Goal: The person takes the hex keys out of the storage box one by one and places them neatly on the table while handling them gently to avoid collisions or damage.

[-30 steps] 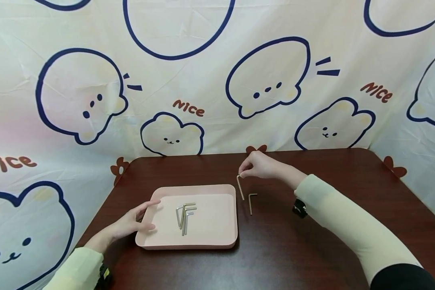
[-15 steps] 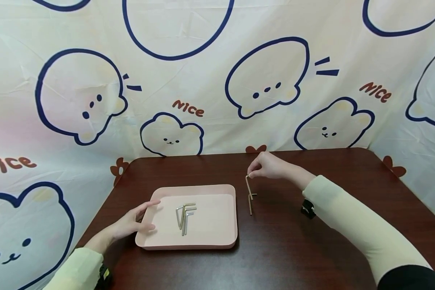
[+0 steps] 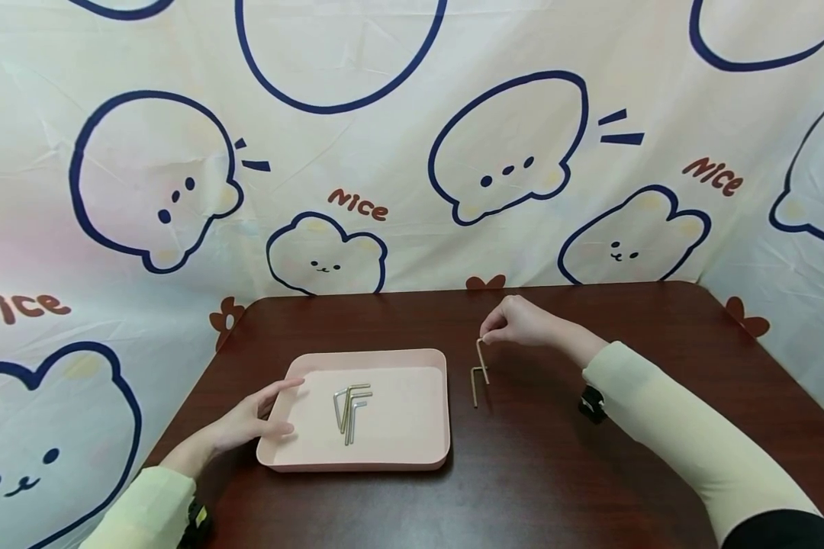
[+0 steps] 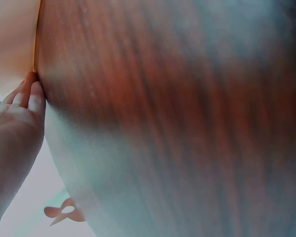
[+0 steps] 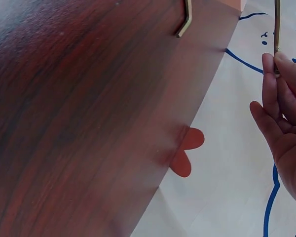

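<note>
My left hand (image 3: 250, 418) rests at the left side of a pale pink tray (image 3: 405, 415), thumb and a finger reaching over its rim. In the left wrist view its fingers (image 4: 23, 94) lie fairly straight against the tray. Several L-shaped hex keys (image 3: 347, 412), silver and brass-coloured, lie in a loose cluster inside the tray. My right hand (image 3: 522, 322) pinches the short arm of a brass-coloured hex key (image 3: 484, 362), its long arm hanging down. Another brass-coloured hex key (image 3: 474, 390) lies on the table right of the tray; the hanging one overlaps its short arm in the head view.
The dark brown wooden table (image 3: 556, 480) extends in front of and around the tray. A pale cloth (image 3: 398, 145) printed with bear outlines hangs along the back and sides of the table.
My right hand has moved right with its hex key, from beside the tray's edge to just past the hex key on the table. The left hand and tray stay put.
</note>
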A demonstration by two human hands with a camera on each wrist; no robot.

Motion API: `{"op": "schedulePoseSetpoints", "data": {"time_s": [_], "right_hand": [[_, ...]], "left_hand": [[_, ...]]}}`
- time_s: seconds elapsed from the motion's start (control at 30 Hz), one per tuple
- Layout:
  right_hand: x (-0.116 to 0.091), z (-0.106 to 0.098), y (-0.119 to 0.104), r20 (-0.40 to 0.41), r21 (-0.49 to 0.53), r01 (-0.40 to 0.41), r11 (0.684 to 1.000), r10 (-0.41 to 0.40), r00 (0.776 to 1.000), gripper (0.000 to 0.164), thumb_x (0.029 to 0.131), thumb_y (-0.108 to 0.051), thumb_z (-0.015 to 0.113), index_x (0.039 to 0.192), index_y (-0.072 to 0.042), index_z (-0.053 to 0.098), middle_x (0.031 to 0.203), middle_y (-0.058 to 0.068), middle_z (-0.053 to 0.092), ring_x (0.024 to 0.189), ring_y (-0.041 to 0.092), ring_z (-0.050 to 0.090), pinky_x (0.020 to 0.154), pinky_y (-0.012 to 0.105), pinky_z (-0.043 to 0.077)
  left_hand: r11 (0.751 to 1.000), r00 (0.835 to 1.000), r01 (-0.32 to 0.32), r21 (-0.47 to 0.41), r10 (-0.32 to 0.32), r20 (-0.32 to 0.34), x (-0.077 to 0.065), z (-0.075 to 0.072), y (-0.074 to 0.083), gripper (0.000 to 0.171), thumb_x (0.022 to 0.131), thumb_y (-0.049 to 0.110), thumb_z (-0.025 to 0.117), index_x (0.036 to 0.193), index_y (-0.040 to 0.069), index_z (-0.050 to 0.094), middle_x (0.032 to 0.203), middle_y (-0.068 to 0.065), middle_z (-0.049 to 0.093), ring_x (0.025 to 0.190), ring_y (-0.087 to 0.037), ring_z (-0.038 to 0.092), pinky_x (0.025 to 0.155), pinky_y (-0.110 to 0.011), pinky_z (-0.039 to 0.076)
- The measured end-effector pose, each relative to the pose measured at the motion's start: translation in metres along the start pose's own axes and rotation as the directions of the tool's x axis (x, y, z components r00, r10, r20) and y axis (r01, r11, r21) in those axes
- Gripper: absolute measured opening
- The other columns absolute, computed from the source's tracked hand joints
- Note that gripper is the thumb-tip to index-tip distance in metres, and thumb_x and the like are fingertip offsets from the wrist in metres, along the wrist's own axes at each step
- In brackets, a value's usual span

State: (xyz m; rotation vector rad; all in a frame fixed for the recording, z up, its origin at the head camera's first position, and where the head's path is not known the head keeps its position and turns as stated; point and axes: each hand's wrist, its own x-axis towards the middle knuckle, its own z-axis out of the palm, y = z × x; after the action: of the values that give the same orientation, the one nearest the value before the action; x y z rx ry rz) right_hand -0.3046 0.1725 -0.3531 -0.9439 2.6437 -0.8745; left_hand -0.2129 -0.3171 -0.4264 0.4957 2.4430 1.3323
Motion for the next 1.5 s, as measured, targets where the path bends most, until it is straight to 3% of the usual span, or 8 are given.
{"op": "schedulePoseSetpoints", "data": {"time_s": [0.4,0.73,1.03,1.33,1.5], "right_hand": [[-0.01,0.003,0.017,-0.007,0.019,0.016,1.0,-0.016,1.0,0.007,0.089,-0.009,0.07,0.087,-0.006,0.076,0.078,0.001,0.068,0.068,0.013,0.053,0.063,0.03,0.045],[-0.016,0.006,0.026,0.005,0.031,-0.043,0.999,0.043,0.999,0.007,0.089,-0.009,0.07,0.088,-0.007,0.076,0.08,0.001,0.07,0.07,0.014,0.056,0.067,0.03,0.048],[-0.019,0.008,0.03,0.021,0.035,-0.072,0.997,0.071,0.997,0.007,0.09,-0.01,0.07,0.088,-0.009,0.077,0.081,0.0,0.07,0.072,0.015,0.057,0.069,0.032,0.048],[-0.021,0.016,0.039,0.02,0.036,-0.021,0.999,0.02,1.0,0.006,0.088,-0.008,0.071,0.086,-0.006,0.076,0.077,0.001,0.068,0.068,0.013,0.054,0.065,0.029,0.047],[-0.021,0.02,0.042,0.04,0.046,-0.044,0.998,0.042,0.998,0.007,0.089,-0.006,0.07,0.085,-0.006,0.076,0.076,0.002,0.068,0.068,0.014,0.054,0.066,0.03,0.047]], "left_hand": [[1.0,1.0,0.005,0.001,-0.005,-0.005,0.0,0.001,0.0,0.078,0.083,0.011,0.076,0.148,0.003,0.034,0.147,-0.029,0.033,0.131,-0.042,0.036,0.099,-0.049,0.035],[1.0,1.0,0.022,0.002,-0.022,-0.004,0.0,0.0,-0.001,0.079,0.083,0.014,0.076,0.149,0.004,0.033,0.147,-0.027,0.034,0.129,-0.04,0.037,0.098,-0.047,0.036],[1.0,1.0,-0.005,0.002,0.005,-0.002,0.0,0.0,-0.002,0.078,0.083,0.011,0.076,0.148,0.003,0.033,0.146,-0.029,0.034,0.129,-0.041,0.038,0.097,-0.049,0.036],[1.0,1.0,-0.007,0.008,0.007,-0.009,0.0,0.0,-0.001,0.078,0.083,0.011,0.076,0.148,0.003,0.035,0.146,-0.029,0.034,0.129,-0.042,0.037,0.098,-0.049,0.036],[1.0,1.0,0.01,0.009,-0.01,-0.008,0.0,0.001,-0.002,0.078,0.084,0.012,0.076,0.149,0.004,0.034,0.147,-0.028,0.033,0.13,-0.042,0.036,0.099,-0.052,0.034]]}}
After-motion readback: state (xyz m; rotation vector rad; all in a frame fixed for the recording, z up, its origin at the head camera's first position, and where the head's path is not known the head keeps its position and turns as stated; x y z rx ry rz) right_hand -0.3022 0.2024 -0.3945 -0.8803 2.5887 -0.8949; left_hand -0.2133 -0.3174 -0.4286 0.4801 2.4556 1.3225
